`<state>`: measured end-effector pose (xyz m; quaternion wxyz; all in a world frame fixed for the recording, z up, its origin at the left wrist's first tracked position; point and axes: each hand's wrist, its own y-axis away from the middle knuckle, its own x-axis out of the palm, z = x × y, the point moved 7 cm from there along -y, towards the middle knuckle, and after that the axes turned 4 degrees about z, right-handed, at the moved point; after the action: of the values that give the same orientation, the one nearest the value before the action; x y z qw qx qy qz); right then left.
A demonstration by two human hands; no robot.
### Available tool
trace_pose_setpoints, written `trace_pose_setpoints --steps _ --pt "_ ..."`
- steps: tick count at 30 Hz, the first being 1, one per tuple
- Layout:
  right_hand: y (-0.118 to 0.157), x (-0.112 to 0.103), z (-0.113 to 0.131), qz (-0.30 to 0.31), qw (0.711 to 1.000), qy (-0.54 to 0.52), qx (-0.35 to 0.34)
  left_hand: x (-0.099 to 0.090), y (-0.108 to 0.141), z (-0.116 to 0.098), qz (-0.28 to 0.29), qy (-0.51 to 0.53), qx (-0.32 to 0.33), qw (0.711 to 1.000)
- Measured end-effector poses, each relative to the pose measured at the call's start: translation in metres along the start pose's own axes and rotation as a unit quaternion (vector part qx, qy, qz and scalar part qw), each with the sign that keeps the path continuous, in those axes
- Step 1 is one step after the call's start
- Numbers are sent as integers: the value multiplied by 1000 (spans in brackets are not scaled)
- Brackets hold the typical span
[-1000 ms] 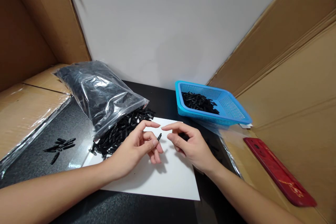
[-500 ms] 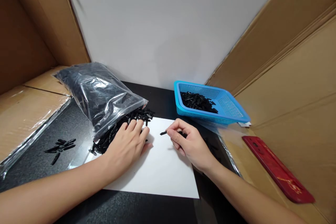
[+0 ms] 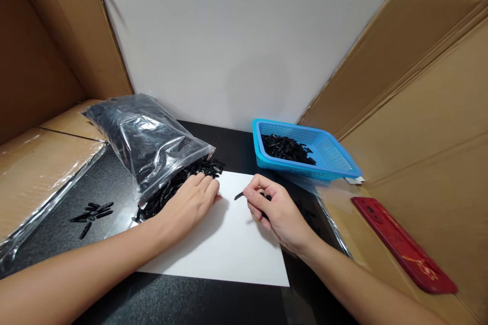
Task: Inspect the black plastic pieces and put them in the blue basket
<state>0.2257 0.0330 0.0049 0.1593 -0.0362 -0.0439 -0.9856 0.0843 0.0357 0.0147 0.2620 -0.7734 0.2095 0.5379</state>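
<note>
My right hand [image 3: 272, 208] is over the white sheet of paper [image 3: 229, 244], thumb and forefinger pinching a small, narrow black piece [image 3: 239, 196]. More black pieces show between its curled fingers. At the near edge of the pile of black pieces [image 3: 163, 190], my left hand [image 3: 190, 203] is closed, fingers together and bent down. Its fingertips are hidden, so I cannot see what they hold. The pile lies at the mouth of a clear plastic bag [image 3: 145, 132] full of dark contents.
A blue basket [image 3: 335, 160] with similar black pieces stands at the back right. Several loose pieces [image 3: 91, 213] lie on the dark tabletop [image 3: 125, 175] at left. A long red object [image 3: 404, 246] rests on cardboard at right. Cardboard walls [image 3: 427, 86] flank the table.
My left hand's fingers have drawn in from a spread pose and bent down at the pile. My right hand has shifted very slightly, still pinching a black piece.
</note>
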Motion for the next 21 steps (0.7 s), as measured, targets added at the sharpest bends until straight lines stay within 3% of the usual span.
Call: trace_pose_setpoints --steps 5,11,15,18,21 --pt "0 -2 1 1 1000 1 -7 -8 2 3 -50 178 -16 983" --pt "1 -2 2 -2 1000 3 -15 -13 3 13 -97 303 -102 943" --pt "0 -1 2 -6 1000 9 -15 -5 3 21 -74 439 -174 878" --pt "0 -2 1 -9 1000 6 -10 0 2 18 -62 545 -188 815" --pt "0 -1 -1 -8 1000 11 -1 11 4 6 9 608 -204 767"
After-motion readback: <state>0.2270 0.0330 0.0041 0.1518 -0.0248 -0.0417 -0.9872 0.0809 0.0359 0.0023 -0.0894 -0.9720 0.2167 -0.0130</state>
